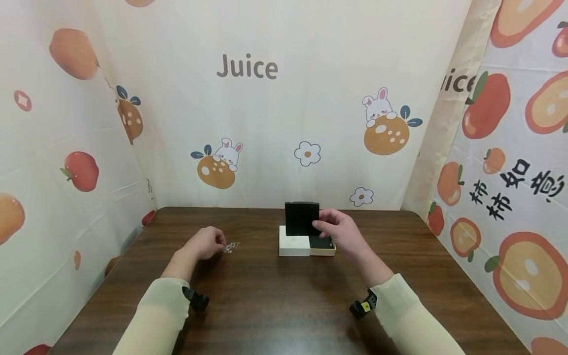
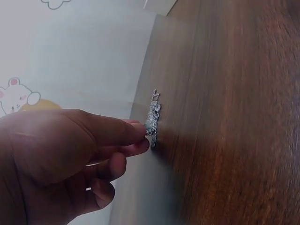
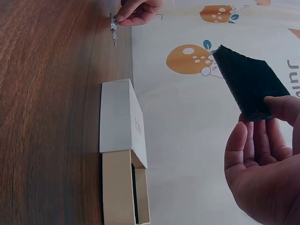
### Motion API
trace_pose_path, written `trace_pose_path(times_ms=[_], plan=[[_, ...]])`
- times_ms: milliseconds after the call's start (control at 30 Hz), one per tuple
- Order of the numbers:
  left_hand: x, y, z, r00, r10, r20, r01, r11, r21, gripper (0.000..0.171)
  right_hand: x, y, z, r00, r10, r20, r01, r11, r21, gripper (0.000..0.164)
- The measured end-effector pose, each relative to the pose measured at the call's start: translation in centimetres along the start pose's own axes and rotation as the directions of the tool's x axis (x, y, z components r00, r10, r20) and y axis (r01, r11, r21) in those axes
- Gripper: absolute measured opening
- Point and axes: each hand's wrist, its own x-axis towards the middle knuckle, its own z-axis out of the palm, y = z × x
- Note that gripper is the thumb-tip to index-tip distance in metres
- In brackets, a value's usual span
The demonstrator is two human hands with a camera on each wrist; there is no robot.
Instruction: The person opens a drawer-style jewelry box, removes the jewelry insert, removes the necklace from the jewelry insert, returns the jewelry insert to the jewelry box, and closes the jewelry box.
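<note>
My left hand point(image 1: 205, 243) pinches a bunched silver chain point(image 2: 154, 112) between thumb and fingertips, low at the tabletop. It looks like jewellery with small bright pieces along it. My right hand point(image 1: 342, 230) holds a thin square black foam pad point(image 1: 301, 219) by its right edge, thumb on the near face and fingers behind. The pad stands upright in the air above a small white box point(image 3: 117, 117). Out of the white sleeve, to the right, slides a cream inner tray point(image 3: 117, 187), with something black inside it.
A dark brown wooden table point(image 1: 266, 305) carries everything. Behind it and at both sides hang fabric curtains point(image 1: 275, 108) printed with fruit and rabbits. Each wrist wears a black strapped camera point(image 1: 195, 299) below a pale sleeve.
</note>
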Motion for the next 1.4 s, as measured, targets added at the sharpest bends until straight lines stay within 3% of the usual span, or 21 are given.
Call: trace_pose_path(times_ms=[300, 600, 900, 1067, 1400], plan=[[-0.1, -0.1, -0.2, 0.999, -0.026, -0.028, 0.026, 1.0, 0.012, 0.006, 0.0, -0.1, 0.2, 1.0, -0.009, -0.001, 0.009, 1.0, 0.007, 0.021], [0.7, 1.8, 0.5, 0.995, 0.064, -0.081, -0.066, 0.998, -0.025, 0.016, 0.0, -0.1, 0.1, 1.0, -0.008, 0.003, 0.008, 1.0, 0.001, 0.021], [1.6, 4.4, 2.9, 0.982, 0.162, -0.096, -0.165, 0.986, -0.033, 0.046, -0.2, -0.3, 0.0, 1.0, -0.015, 0.002, 0.015, 1.0, -0.009, 0.021], [1.9, 5.9, 4.6, 0.974, 0.216, -0.066, -0.218, 0.976, -0.024, 0.058, -0.1, -0.3, 0.0, 1.0, -0.017, 0.004, 0.017, 1.0, -0.013, 0.021], [2.3, 9.1, 6.9, 0.959, 0.283, -0.01, -0.283, 0.959, -0.031, 0.068, 0.1, -0.1, -0.2, 1.0, -0.007, 0.006, 0.007, 1.0, -0.02, 0.023]])
